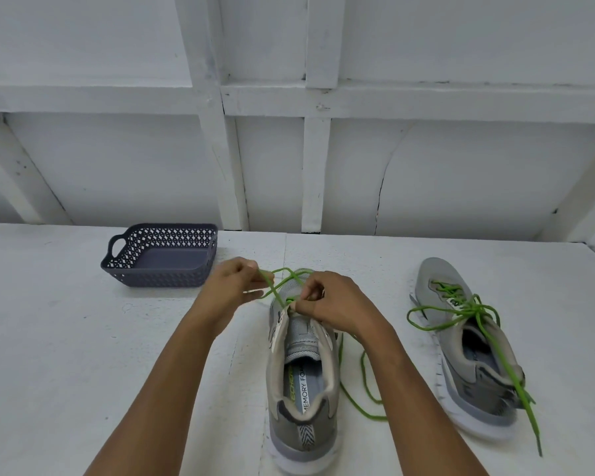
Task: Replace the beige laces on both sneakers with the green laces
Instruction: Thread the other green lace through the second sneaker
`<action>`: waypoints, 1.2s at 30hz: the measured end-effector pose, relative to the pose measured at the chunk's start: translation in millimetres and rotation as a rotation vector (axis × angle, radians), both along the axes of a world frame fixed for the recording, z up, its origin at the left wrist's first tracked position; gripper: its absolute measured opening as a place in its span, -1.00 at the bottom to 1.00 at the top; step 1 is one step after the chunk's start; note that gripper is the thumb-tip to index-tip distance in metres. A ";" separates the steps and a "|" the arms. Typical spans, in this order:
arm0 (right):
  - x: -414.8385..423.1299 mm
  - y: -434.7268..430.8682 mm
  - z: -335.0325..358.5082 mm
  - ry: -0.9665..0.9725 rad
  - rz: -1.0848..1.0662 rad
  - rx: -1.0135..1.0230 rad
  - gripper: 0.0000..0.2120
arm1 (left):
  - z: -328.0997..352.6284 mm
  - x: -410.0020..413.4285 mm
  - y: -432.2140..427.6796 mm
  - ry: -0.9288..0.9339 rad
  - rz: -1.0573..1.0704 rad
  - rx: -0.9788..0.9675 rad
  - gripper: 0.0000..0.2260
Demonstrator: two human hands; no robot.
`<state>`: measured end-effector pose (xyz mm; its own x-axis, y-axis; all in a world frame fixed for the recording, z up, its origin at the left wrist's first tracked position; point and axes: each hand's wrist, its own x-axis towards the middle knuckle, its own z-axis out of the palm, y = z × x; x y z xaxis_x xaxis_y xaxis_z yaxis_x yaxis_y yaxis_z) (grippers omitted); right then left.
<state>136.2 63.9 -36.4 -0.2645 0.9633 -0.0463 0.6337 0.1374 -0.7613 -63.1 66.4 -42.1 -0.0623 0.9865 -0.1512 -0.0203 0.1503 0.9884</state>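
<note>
I judge I'm lacing the second sneaker (303,389), which stands at centre with its heel near me. The other sneaker (474,355), tipped over at right, already wears its own lace (461,312). My left hand (236,286) pinches a strand of the green lace (272,283), fingers curled. My right hand (330,304) pinches at the top eyelets, probably on the other strand, though its fingers hide the contact. Next I'd thread that tip through and even out the slack.
</note>
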 end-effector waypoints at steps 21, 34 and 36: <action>39.5 -1.5 -20.3 0.183 0.016 -0.325 -0.80 | 17.4 -20.2 -4.3 -0.206 -0.199 -0.047 -0.84; 39.2 2.2 -22.5 0.231 -0.011 -0.330 -0.87 | 13.1 -24.5 -5.4 -0.263 -0.200 0.022 -0.86; 40.2 2.5 -23.1 0.269 -0.008 -0.333 -0.92 | 15.6 -25.9 -3.5 -0.472 -0.148 -0.006 -0.80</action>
